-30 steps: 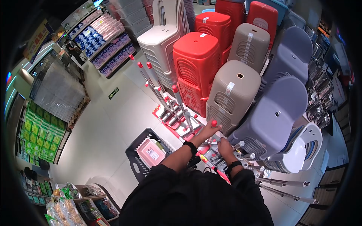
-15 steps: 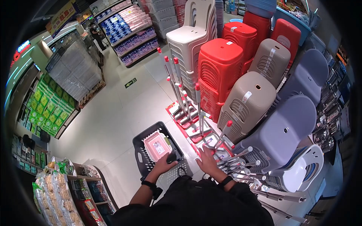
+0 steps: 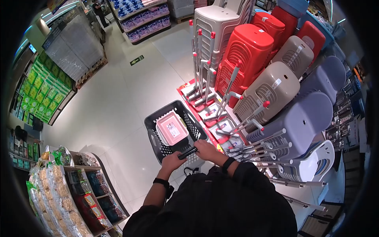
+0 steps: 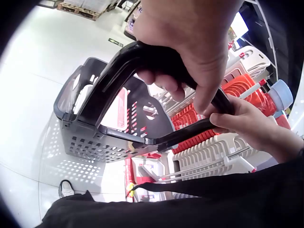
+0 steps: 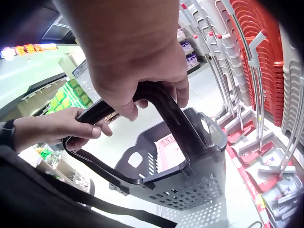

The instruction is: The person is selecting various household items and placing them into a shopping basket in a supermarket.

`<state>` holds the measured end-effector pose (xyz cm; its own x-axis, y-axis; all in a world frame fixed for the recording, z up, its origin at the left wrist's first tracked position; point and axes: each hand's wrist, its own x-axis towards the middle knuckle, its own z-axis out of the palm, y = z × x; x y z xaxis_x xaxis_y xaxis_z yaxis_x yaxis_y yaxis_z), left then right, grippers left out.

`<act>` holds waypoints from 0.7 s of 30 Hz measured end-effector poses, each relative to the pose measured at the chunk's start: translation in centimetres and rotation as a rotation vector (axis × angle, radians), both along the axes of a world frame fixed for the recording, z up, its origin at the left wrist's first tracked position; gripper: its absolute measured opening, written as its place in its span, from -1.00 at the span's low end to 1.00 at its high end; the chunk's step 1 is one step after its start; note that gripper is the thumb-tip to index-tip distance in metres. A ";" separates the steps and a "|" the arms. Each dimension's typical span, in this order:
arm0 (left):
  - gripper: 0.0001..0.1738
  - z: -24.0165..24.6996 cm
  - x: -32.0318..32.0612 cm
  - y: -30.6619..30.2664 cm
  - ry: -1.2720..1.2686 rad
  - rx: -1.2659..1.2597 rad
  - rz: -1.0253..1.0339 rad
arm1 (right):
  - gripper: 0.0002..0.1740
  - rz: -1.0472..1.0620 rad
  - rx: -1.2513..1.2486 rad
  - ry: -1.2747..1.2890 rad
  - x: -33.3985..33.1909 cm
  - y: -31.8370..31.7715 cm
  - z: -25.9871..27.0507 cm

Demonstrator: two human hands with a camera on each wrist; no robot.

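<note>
Basket (image 3: 153,140) has pink tub (image 3: 172,129) inside, that much seemingly done; left hand (image 3: 171,162) and right hand (image 3: 207,151) grip raised handle (image 3: 188,153), fingers curled round; broom sets (image 5: 258,155) outside, right; what's left, can't tell.

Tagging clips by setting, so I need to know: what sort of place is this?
Most likely a supermarket or household-goods store: tall stacks of red stools, a rack full of bagged food and a shopping basket all point that way.
</note>
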<state>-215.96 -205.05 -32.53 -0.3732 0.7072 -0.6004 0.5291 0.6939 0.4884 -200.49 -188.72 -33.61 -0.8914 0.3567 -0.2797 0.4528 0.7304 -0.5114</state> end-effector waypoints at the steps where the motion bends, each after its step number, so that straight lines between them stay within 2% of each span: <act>1: -0.38 -0.7 -0.1 -0.1 -0.006 0.016 -0.011 | -0.68 -0.015 0.029 0.055 0.1 -0.1 -0.4; 2: -0.38 -1.2 -0.1 -0.1 -0.010 0.025 -0.018 | -0.73 -0.028 0.040 0.093 0.2 -0.1 -0.8; 8: -0.36 -1.2 -0.3 0.3 -0.030 0.064 -0.020 | -0.71 -0.095 0.121 0.020 -0.5 -0.5 0.4; 21: -0.41 -1.3 -3.8 1.9 0.003 0.001 -0.021 | -0.71 -0.098 0.080 0.062 -3.7 0.7 -0.2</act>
